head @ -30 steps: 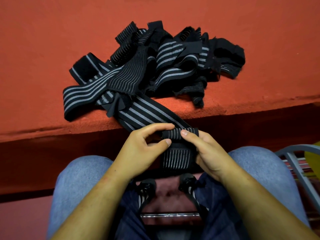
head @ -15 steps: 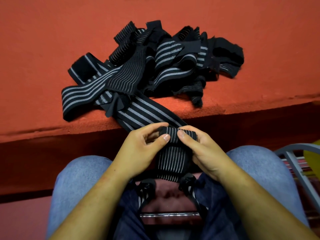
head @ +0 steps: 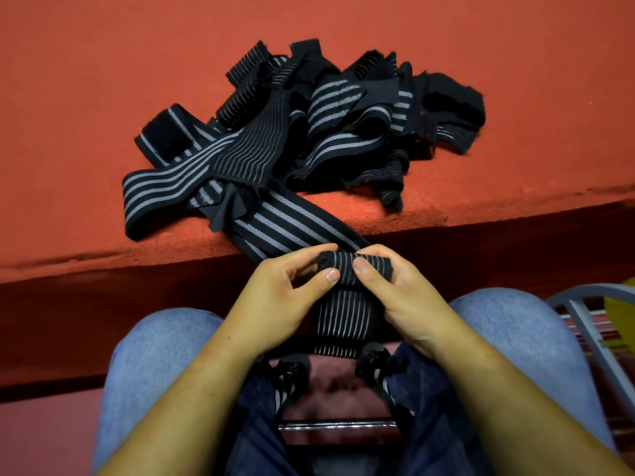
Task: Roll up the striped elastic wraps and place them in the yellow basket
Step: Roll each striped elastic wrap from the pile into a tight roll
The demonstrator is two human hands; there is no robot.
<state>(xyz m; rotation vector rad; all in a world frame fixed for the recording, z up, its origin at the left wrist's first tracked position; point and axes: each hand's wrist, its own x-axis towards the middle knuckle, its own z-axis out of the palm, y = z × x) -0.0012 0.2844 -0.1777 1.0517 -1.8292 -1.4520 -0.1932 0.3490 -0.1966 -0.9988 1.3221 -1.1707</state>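
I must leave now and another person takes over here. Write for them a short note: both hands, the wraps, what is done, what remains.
Left hand: thumb and forefinger pinch the left end of the small roll.
Right hand: pinches its right end.
Wrap in work: only the start is rolled. Its loose strap runs up to the pile on the red surface.
Done: no finished roll in view.
Left: finish this roll, roll the pile, put all in the basket. Only a yellow sliver shows at the right edge, perhaps the basket.
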